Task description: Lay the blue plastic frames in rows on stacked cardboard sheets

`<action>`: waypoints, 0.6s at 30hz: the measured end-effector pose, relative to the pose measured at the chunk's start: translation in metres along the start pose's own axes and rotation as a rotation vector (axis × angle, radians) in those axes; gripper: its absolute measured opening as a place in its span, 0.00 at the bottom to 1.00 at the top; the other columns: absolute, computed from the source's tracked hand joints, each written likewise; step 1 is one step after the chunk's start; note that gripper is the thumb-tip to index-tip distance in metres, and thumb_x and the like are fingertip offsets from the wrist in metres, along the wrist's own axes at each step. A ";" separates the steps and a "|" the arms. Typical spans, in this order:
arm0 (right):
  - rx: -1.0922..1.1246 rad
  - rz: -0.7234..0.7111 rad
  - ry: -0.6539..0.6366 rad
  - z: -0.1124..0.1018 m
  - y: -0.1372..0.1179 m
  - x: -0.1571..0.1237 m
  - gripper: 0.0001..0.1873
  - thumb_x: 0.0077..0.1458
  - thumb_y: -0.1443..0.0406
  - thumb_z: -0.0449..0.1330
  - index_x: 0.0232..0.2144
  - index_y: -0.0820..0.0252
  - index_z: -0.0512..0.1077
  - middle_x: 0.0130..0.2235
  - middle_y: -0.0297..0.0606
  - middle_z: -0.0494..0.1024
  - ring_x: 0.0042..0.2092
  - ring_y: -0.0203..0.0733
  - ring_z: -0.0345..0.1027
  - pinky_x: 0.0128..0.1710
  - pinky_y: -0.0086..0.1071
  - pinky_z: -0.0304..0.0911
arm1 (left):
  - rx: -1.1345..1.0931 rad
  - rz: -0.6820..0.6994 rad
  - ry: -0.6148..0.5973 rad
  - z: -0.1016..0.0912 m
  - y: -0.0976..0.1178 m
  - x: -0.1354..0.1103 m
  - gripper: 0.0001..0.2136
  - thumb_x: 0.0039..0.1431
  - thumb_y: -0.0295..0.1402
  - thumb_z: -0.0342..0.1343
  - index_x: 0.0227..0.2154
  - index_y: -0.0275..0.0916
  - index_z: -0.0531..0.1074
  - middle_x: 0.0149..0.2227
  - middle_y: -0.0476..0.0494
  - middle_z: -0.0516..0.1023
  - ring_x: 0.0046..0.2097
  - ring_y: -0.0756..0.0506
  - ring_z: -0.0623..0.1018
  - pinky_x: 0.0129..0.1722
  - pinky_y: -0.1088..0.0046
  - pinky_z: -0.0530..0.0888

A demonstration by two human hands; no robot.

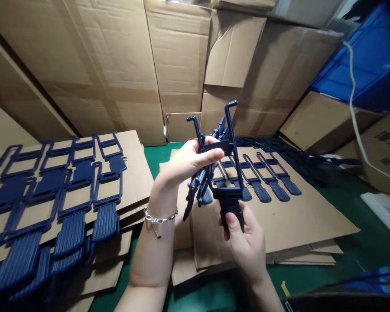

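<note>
My left hand (195, 158) is closed around the upper part of a dark blue plastic frame (227, 193) with two hooked arms, its thumb across the front. Several similar frames (195, 190) hang bunched together behind, in the same hand. My right hand (247, 242) pinches the flat lower tab of the front frame, thumb on its face. Below and behind the hands, more blue frames with ribbed tabs (277, 190) lie in a row on a cardboard sheet (299, 225).
At left, a stack of cardboard sheets (134, 169) bears several rows of blue frames (105, 221). Large cardboard boxes (110, 65) wall off the back. A blue crate (364, 65) and a hanging white cable (354, 104) are at the right. Green surface (351, 186) shows beneath.
</note>
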State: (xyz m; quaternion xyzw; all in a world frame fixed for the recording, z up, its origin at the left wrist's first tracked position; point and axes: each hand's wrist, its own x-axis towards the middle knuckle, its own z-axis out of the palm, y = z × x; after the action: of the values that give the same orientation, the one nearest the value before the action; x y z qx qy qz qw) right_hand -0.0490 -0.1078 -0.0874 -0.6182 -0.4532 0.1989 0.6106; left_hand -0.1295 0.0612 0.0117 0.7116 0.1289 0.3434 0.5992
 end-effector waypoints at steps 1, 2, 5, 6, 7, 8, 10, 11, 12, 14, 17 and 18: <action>-0.102 -0.085 0.055 -0.002 0.001 0.002 0.12 0.59 0.59 0.53 0.42 0.58 0.67 0.28 0.35 0.72 0.27 0.37 0.67 0.26 0.27 0.63 | 0.034 0.001 -0.008 -0.002 -0.001 -0.001 0.19 0.41 0.48 0.63 0.27 0.37 0.70 0.24 0.49 0.68 0.27 0.50 0.69 0.27 0.76 0.66; -0.191 -0.170 0.114 -0.003 0.002 0.005 0.11 0.58 0.60 0.53 0.42 0.58 0.67 0.29 0.36 0.73 0.29 0.38 0.68 0.28 0.28 0.64 | 0.067 0.002 -0.016 -0.003 -0.001 -0.001 0.19 0.41 0.48 0.63 0.26 0.36 0.70 0.25 0.48 0.68 0.28 0.49 0.69 0.28 0.75 0.67; -0.333 -0.328 0.234 -0.001 0.001 0.015 0.10 0.58 0.63 0.54 0.42 0.58 0.68 0.34 0.38 0.74 0.33 0.39 0.69 0.32 0.30 0.64 | 0.072 0.013 -0.066 -0.005 0.001 -0.004 0.19 0.38 0.47 0.65 0.27 0.36 0.70 0.28 0.47 0.70 0.31 0.48 0.70 0.30 0.74 0.66; -0.335 -0.325 0.236 0.000 -0.001 0.017 0.10 0.58 0.63 0.54 0.41 0.58 0.68 0.35 0.38 0.74 0.34 0.39 0.69 0.33 0.30 0.64 | 0.055 0.005 -0.104 -0.004 0.003 -0.004 0.19 0.38 0.46 0.66 0.27 0.37 0.70 0.28 0.47 0.69 0.32 0.48 0.69 0.30 0.74 0.66; -0.317 -0.297 0.230 0.002 -0.003 0.019 0.09 0.58 0.62 0.53 0.41 0.58 0.68 0.35 0.38 0.74 0.34 0.39 0.69 0.32 0.30 0.64 | 0.041 -0.012 -0.152 -0.002 0.004 -0.004 0.19 0.37 0.45 0.66 0.28 0.37 0.69 0.28 0.48 0.69 0.31 0.48 0.69 0.30 0.75 0.66; -0.278 -0.255 0.226 0.005 -0.006 0.021 0.10 0.59 0.61 0.53 0.41 0.58 0.68 0.34 0.37 0.74 0.33 0.39 0.69 0.31 0.29 0.64 | 0.034 -0.030 -0.196 -0.001 0.005 -0.003 0.20 0.37 0.45 0.67 0.28 0.37 0.69 0.28 0.48 0.68 0.31 0.49 0.68 0.29 0.75 0.65; -0.163 -0.166 0.213 0.009 -0.010 0.023 0.11 0.59 0.60 0.52 0.42 0.57 0.67 0.32 0.36 0.73 0.31 0.37 0.68 0.28 0.28 0.63 | 0.038 -0.061 -0.251 0.002 0.006 -0.001 0.21 0.35 0.44 0.68 0.29 0.37 0.67 0.28 0.49 0.67 0.30 0.50 0.67 0.28 0.76 0.64; -0.099 -0.131 0.203 0.011 -0.011 0.023 0.11 0.60 0.59 0.52 0.43 0.57 0.66 0.31 0.35 0.73 0.29 0.36 0.67 0.26 0.27 0.63 | 0.039 -0.068 -0.259 0.003 0.006 0.000 0.22 0.34 0.44 0.68 0.29 0.37 0.67 0.28 0.49 0.67 0.30 0.51 0.67 0.28 0.76 0.64; -0.042 -0.109 0.194 0.013 -0.010 0.023 0.11 0.60 0.59 0.52 0.43 0.56 0.66 0.30 0.34 0.72 0.27 0.35 0.66 0.24 0.27 0.62 | 0.031 -0.066 -0.258 0.004 0.006 0.001 0.22 0.35 0.44 0.68 0.29 0.37 0.67 0.29 0.49 0.66 0.30 0.51 0.66 0.28 0.76 0.64; 0.026 -0.083 0.184 0.015 -0.006 0.020 0.10 0.59 0.59 0.53 0.42 0.56 0.66 0.29 0.33 0.71 0.26 0.34 0.65 0.22 0.26 0.60 | 0.006 -0.046 -0.259 0.005 0.003 0.002 0.22 0.38 0.48 0.66 0.29 0.37 0.67 0.28 0.49 0.66 0.30 0.51 0.66 0.28 0.76 0.65; 0.051 -0.067 0.216 0.016 0.003 0.013 0.09 0.58 0.59 0.54 0.40 0.56 0.67 0.31 0.35 0.72 0.30 0.38 0.67 0.24 0.27 0.61 | -0.034 0.011 -0.224 0.006 -0.006 0.003 0.26 0.43 0.58 0.55 0.29 0.36 0.69 0.28 0.46 0.67 0.30 0.49 0.68 0.29 0.74 0.67; 0.056 -0.066 0.215 0.016 0.005 0.011 0.09 0.58 0.59 0.54 0.40 0.56 0.67 0.31 0.36 0.72 0.31 0.39 0.68 0.25 0.28 0.62 | -0.042 0.022 -0.134 0.007 -0.009 0.003 0.28 0.45 0.62 0.50 0.28 0.36 0.70 0.27 0.45 0.68 0.30 0.48 0.69 0.28 0.72 0.69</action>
State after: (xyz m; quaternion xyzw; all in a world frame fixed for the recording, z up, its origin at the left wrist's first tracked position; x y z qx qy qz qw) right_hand -0.0549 -0.0890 -0.0916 -0.6035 -0.3993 0.1240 0.6790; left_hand -0.1211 0.0600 0.0034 0.7218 0.0735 0.3040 0.6174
